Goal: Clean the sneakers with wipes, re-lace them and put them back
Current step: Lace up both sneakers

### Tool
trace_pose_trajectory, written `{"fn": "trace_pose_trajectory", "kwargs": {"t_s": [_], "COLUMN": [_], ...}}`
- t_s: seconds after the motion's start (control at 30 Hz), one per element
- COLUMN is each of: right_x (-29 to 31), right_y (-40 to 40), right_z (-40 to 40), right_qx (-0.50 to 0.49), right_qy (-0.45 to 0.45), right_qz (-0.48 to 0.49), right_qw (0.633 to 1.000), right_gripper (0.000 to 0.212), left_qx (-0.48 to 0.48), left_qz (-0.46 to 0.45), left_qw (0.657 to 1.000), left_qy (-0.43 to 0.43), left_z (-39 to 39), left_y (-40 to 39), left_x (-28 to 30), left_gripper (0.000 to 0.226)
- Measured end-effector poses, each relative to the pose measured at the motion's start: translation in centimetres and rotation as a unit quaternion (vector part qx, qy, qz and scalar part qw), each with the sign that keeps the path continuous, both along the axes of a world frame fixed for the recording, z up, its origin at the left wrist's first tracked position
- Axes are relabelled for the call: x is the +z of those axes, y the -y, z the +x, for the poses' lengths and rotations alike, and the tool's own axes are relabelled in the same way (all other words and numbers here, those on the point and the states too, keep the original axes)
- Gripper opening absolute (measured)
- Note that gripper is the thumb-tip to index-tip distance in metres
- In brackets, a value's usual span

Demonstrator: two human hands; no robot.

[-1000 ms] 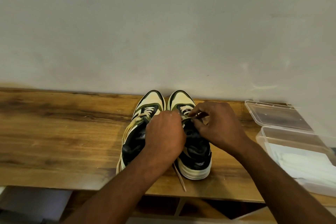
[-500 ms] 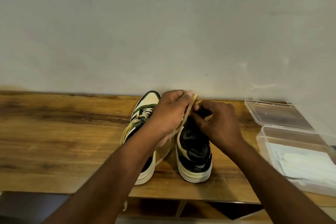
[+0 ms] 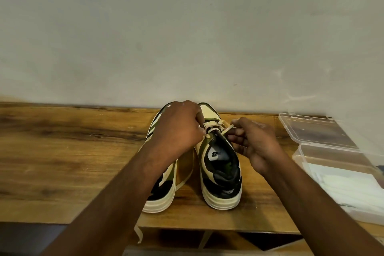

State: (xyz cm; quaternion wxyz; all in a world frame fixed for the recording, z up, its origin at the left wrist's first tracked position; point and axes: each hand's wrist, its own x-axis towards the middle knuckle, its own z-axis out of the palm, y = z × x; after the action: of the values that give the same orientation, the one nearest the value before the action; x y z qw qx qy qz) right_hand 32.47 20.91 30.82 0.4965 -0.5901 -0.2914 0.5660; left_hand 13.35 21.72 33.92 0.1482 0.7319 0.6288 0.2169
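A loose lace end [image 3: 138, 235] hangs over the near edge of the wooden table [image 3: 62, 162], below the left forearm. On the table stand two sneakers side by side, heels toward the camera, toes at the wall [image 3: 187, 27].

The left sneaker [image 3: 161, 195] is mostly hidden under the left arm; its cream sole, black heel and green-and-cream side show. The right sneaker [image 3: 220, 170] is cream with olive-green panels, a black collar and a thick cream sole. Its insole carries a pale label printed with the "NB" logo [image 3: 216, 154].

The right hand [image 3: 254, 141], just right of that sneaker's opening, has its fingers curled and pinches a cream lace [image 3: 227, 129] that runs to the upper eyelets. The left hand [image 3: 178, 129], fingers curled, pinches the other lace end at the tongue.

Half a second ago the left hand was raised with a long run of lace pulled up across the shoe and the right hand covered the eyelets. Now both hands sit lower and apart, the crossed laces over the tongue show, and the insole is uncovered.

At the right edge, a clear plastic box [image 3: 307, 160] holds white wipes [image 3: 349, 189]; its open lid [image 3: 315, 129] lies behind it, toward the wall.
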Motion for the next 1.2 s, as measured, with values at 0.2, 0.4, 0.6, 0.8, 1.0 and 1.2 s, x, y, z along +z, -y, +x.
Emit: {"fn": "trace_pose_trajectory", "kwargs": {"t_s": [0.2, 0.4, 0.6, 0.8, 1.0, 1.2], "right_x": [-0.1, 0.7, 0.7, 0.7, 0.5, 0.4], "right_y": [-0.3, 0.5, 0.9, 1.3, 1.2, 0.9], "right_z": [0.3, 0.5, 0.2, 0.1, 0.2, 0.4], "right_qx": [-0.052, 0.082, 0.128, 0.133, 0.133, 0.134], "right_qy": [-0.058, 0.079, 0.133, 0.172, 0.178, 0.191], "right_qz": [-0.06, -0.022, 0.037, 0.093, 0.106, 0.124], "right_qw": [0.995, 0.993, 0.982, 0.972, 0.969, 0.964], "right_gripper": [0.014, 0.031, 0.012, 0.013, 0.016, 0.01], "left_qx": [0.06, 0.117, 0.129, 0.14, 0.149, 0.181], "left_qz": [-0.046, -0.039, -0.028, 0.018, 0.005, 0.064], "left_qw": [0.997, 0.992, 0.986, 0.965, 0.958, 0.93], "left_qy": [-0.024, -0.005, 0.098, 0.22, 0.246, 0.314], "left_z": [0.9, 2.7, 3.6, 4.3, 4.6, 4.5], "left_y": [1.3, 1.7, 2.7, 3.7, 3.3, 3.5], "left_x": [-1.4, -3.0, -3.3, -4.0, -4.4, -4.9], "left_gripper": [0.028, 0.039, 0.019, 0.009, 0.008, 0.015]}}
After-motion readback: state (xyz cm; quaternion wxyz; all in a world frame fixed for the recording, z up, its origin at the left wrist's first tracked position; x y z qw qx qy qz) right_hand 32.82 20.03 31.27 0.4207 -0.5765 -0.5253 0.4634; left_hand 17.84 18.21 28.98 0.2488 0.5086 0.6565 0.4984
